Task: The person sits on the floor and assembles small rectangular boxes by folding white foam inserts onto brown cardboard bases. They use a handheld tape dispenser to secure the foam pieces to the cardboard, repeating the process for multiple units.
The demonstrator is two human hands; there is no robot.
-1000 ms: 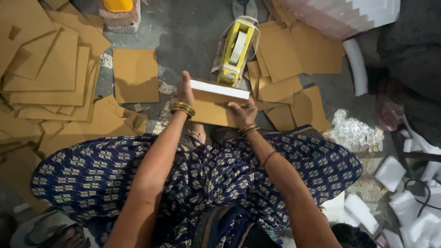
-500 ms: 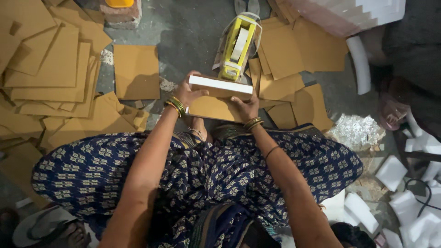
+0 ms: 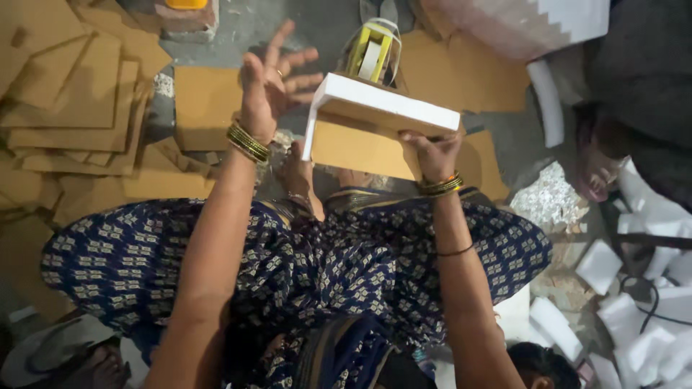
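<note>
Right hand [image 3: 432, 153] clamped on the white foam block [image 3: 382, 108], left hand [image 3: 270, 79] spread open beside it.
Block and cardboard sheet [image 3: 360, 150] are lifted above the floor [image 3: 288, 29]; the free hand should steady the far end, keeping edges flush.

White foam slab [image 3: 386, 106] backed by a brown cardboard sheet [image 3: 360, 150], rectangular, held up off the floor and tilted, its white edge facing up and away, cardboard face toward the lap. Right hand [image 3: 432, 151] grips its lower right edge, fingers wrapped over the rim; left hand [image 3: 270, 83] is off it, fingers spread, just beside the slab's left corner
</note>
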